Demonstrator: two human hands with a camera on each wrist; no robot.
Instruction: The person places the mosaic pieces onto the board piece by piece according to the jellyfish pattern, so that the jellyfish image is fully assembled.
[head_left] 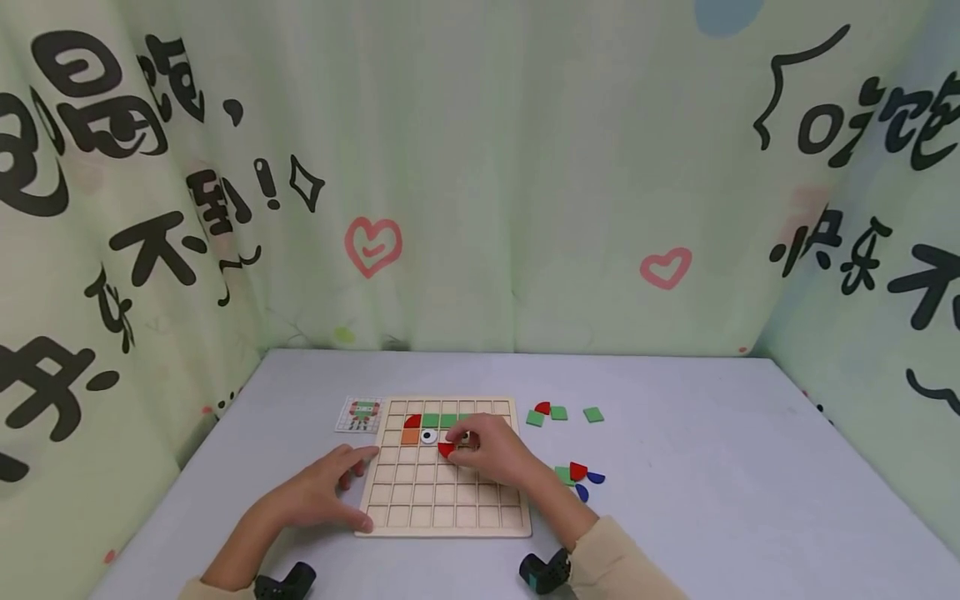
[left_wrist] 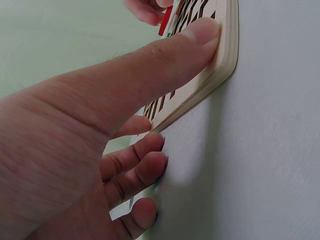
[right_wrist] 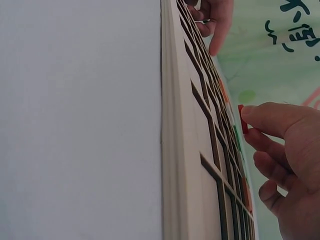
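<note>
A wooden grid board [head_left: 420, 533] lies on the table. My right hand [head_left: 491, 450] pinches a red piece [head_left: 446, 451] between thumb and fingertips, just over the grid below the white eye piece [head_left: 428, 436]. In the right wrist view, the red piece [right_wrist: 243, 119] stands on edge in the pinch. My left hand [head_left: 318, 492] steadies the board's left side, thumb [left_wrist: 202, 32] on the near corner and index fingertip at the edge. On the grid sit a red rounded piece [head_left: 413, 421], several green squares [head_left: 431, 421] and an orange square [head_left: 410, 436]. My right hand partly covers another eye piece.
A small pattern card [head_left: 360, 415] touches the board's upper left side. Right of the board lie loose green squares [head_left: 593, 414], red pieces [head_left: 577, 472] and blue rounded pieces [head_left: 596, 477]. A printed curtain [head_left: 517, 208] hangs behind the table.
</note>
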